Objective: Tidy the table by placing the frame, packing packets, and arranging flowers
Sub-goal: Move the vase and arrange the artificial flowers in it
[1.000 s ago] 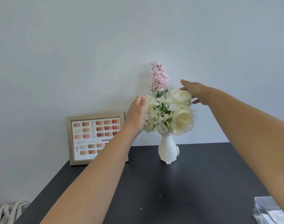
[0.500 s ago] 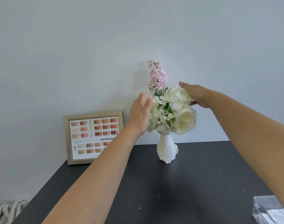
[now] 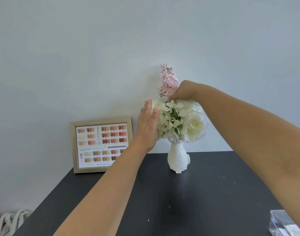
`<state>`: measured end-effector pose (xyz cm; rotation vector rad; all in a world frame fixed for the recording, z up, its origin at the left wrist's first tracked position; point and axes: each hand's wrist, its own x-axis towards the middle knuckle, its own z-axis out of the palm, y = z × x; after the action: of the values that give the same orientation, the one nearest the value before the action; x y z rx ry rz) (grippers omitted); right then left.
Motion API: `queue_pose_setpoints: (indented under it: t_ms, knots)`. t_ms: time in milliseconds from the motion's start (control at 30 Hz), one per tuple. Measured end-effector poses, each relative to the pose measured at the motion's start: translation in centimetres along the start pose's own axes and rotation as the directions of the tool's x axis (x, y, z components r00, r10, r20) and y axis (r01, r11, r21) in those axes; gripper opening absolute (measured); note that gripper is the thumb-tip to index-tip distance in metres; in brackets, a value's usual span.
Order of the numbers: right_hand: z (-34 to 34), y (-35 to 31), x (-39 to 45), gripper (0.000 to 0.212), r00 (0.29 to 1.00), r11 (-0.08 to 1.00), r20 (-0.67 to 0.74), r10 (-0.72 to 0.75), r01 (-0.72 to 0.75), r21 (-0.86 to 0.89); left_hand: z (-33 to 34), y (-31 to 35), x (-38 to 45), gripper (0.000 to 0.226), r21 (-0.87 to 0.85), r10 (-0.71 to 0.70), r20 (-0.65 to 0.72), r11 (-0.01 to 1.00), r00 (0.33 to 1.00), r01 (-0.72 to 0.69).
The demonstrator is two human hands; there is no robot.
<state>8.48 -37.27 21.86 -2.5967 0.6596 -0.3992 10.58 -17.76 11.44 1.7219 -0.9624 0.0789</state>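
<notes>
Now, both hands are up at the flowers (image 3: pixel 178 121), a rounded bunch of cream petals with green bits showing through the middle. They sit in the vase (image 3: pixel 178 158), a white, ribbed, matte piece with a narrow neck and a lumpy sculpted base, standing upright on the table (image 3: pixel 188 201).

The left hand (image 3: pixel 148 126) is flat and spread, fingers straight and together, palm pressed against the bunch on the vase's left-hand side, touching the small ruffled blossoms. The right hand (image 3: pixel 184 91) comes in over the top of the vase, fingers curled down and bunched together at the crown of the bunch, right by the foot of the pink sprig (image 3: pixel 168 80). Whether it actually pinches a stem, I cannot tell; the fingertips are buried in petals.

That sprig is a tall spike of tiny pink blooms, rising straight above the vase, taller than anything else in it. A big smooth rose (image 3: pixel 195 126) bulges out on the vase's right-hand side, partly under the right forearm.

The frame (image 3: pixel 101 145) stands left of the vase, well apart from it, leaning against the wall (image 3: pixel 77 57); a flat rectangular frame in pale gold tone, holding a printed chart of small swatches in rows.

The table is dark, matte, speckled with a few light crumbs. At its near right corner, far from the vase, sits a clear plastic box (image 3: pixel 287 223). Off the table's left edge, pale cloth straps (image 3: pixel 11 220) lie low.
</notes>
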Motion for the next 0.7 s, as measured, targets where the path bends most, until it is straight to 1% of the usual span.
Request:
queue_pose_setpoints:
  t_ms: [100, 133, 200, 267, 333, 433, 500, 567, 700]
  knots:
    - [0.3, -0.7, 0.3, 0.036, 0.998, 0.998, -0.02, -0.063, 0.064, 0.021, -0.3, 0.1, -0.1, 0.061, 0.016, 0.024, 0.025, 1.0, 0.999, -0.024]
    - [0.4, -0.9, 0.3, 0.035, 0.996, 0.997, -0.05, -0.074, 0.075, 0.027, -0.3, 0.0, 0.0, 0.061, 0.06, 0.04, 0.04, 0.997, 0.998, -0.042]
    - [0.3, -1.1, 0.4, 0.032, 0.989, 0.995, -0.127, -0.075, 0.082, 0.05, -0.1, -0.2, 0.3, 0.064, 0.205, 0.067, 0.075, 0.975, 0.995, -0.081]
    - [0.0, -1.0, 0.7, 0.024, 0.98, 0.979, -0.191, -0.056, 0.091, 0.181, 0.3, -0.4, 0.6, 0.066, 0.321, 0.073, 0.086, 0.942, 0.994, -0.097]
    - [-0.4, -0.8, 0.6, 0.023, 0.974, 0.942, -0.22, -0.046, 0.115, 0.315, 0.8, -0.6, 0.9, 0.063, 0.347, 0.06, 0.052, 0.935, 0.997, -0.074]
    - [-0.5, -0.2, 0.1, 0.021, 0.971, 0.904, -0.205, -0.122, 0.194, 0.381, 1.4, -1.0, 1.6, 0.055, 0.402, 0.024, -0.005, 0.915, 1.0, -0.02]
    - [-0.3, 0.5, -0.2, 0.018, 0.968, 0.897, -0.184, -0.168, 0.228, 0.379, 1.7, -1.2, 2.0, 0.05, 0.434, 0.01, -0.014, 0.901, 1.0, -0.002]
    - [-0.2, 1.0, -0.1, 0.021, 0.967, 0.91, -0.19, -0.171, 0.229, 0.346, 1.9, -1.2, 2.2, 0.05, 0.429, 0.004, -0.017, 0.903, 1.0, 0.004]
    - [-0.8, 1.2, 0.4, 0.021, 0.948, 0.928, -0.274, -0.162, 0.241, 0.284, 2.1, -1.0, 2.2, 0.048, 0.432, 0.044, 0.003, 0.901, 0.999, -0.041]
